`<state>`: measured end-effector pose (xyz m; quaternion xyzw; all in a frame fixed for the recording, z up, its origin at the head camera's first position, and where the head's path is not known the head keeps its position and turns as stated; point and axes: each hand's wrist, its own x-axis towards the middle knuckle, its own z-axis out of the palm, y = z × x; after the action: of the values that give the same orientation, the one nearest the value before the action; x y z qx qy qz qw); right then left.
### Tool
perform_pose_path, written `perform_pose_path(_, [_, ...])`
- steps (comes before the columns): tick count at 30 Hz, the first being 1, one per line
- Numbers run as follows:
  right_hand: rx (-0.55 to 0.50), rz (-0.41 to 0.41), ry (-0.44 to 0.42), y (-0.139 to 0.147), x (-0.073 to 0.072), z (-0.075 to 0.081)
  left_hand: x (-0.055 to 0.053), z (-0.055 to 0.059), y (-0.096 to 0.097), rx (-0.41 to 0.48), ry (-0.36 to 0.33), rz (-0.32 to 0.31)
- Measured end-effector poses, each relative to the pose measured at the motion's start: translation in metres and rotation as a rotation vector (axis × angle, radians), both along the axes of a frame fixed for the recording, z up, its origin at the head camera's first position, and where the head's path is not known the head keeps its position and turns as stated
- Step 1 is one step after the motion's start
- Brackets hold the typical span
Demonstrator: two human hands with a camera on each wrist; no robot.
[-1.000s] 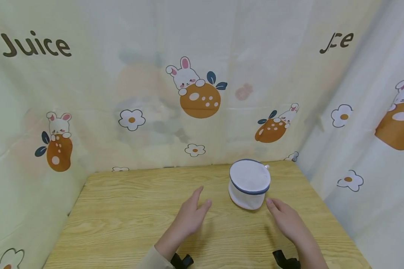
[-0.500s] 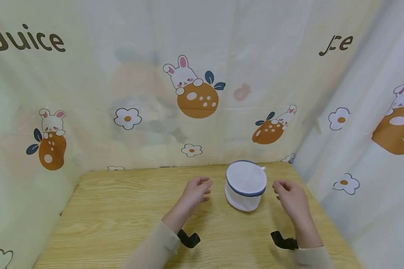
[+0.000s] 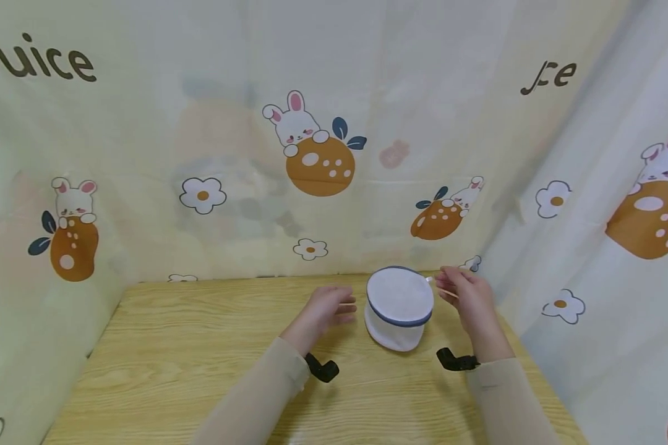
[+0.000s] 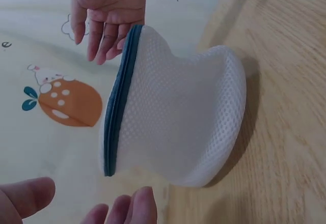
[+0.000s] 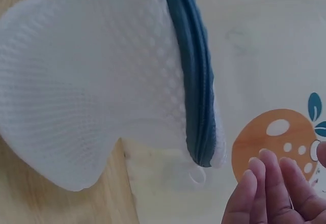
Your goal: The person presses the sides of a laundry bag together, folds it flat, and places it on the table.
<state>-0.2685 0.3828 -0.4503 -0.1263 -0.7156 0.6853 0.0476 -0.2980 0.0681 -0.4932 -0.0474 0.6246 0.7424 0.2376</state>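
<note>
A round white mesh laundry bag (image 3: 399,296) stands on the wooden table (image 3: 200,346), its top edged by a blue zipper (image 4: 122,99). Its side is creased inward in the left wrist view. My left hand (image 3: 323,311) is left of the bag, apart from it, its fingers loosely bent and holding nothing. On the other side, my right hand (image 3: 469,298) is near the small white tab (image 3: 429,279) at the rim. In the left wrist view, the right hand's fingers (image 4: 107,40) hang relaxed beyond the zipper edge. A gap shows between them and the zipper in the right wrist view.
Behind the table hangs a pale curtain (image 3: 228,136) printed with rabbits, oranges and flowers. More of it (image 3: 601,204) runs along the right side. Black wrist mounts (image 3: 324,369) stick out under both wrists.
Both hands have moved farther forward beside the bag, the right one up to the rim's far right. Their fingers have bent inward. The bag shifts slightly left with the whole view.
</note>
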Motion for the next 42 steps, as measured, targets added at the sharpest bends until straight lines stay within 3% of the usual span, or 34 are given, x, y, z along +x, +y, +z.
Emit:
perform_pose_path(9, [0.282, -0.011, -0.086, -0.005, -0.038, 0.003, -0.019, 0.002, 0.019, -0.038, -0.046, 0.007])
perform_pose_path(16, [0.457, 0.083, -0.127, -0.006, -0.055, -0.006, -0.027, 0.006, 0.029, -0.035, -0.054, 0.006])
perform_pose_path(27, [0.493, 0.148, -0.293, -0.009, -0.064, -0.022, -0.035, 0.004, 0.039, -0.088, -0.061, -0.042])
perform_pose_path(34, [0.454, 0.167, -0.288, -0.01, -0.065, -0.031, -0.035, -0.002, 0.045, -0.085, -0.061, -0.04])
perform_pose_path(42, [0.374, 0.183, -0.29, -0.01, -0.061, -0.035, -0.034, 0.0, 0.053, -0.103, -0.042, -0.041])
